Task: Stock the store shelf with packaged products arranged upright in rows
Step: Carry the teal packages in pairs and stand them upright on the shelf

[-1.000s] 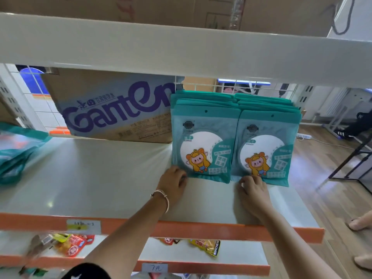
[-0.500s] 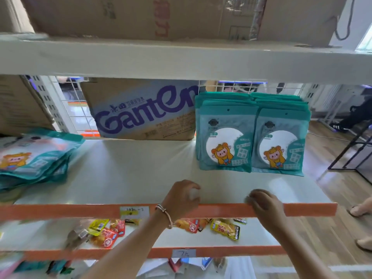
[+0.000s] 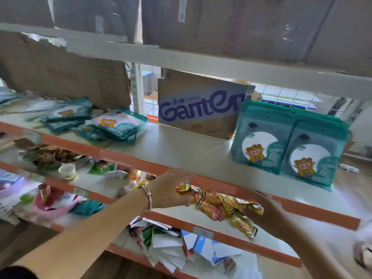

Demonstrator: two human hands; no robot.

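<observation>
I see two rows of teal packages [image 3: 289,146] standing upright at the right end of the shelf [image 3: 181,150], only the front pack of each row fully visible; print on them is blurred beyond a cartoon figure. A loose pile of the same packs [image 3: 112,125] lies flat further left on that shelf, just in front of a brown carton [image 3: 66,71]. A Ganten box [image 3: 201,109] stands behind, between pile and rows. Both hands hang below the shelf's orange front edge, well apart from the rows. My left hand [image 3: 171,188] is empty, fingers loosely curled. My right hand [image 3: 263,212] is motion-blurred and overlaps yellow snack packets [image 3: 217,202] on the lower shelf; I cannot tell its finger state.
</observation>
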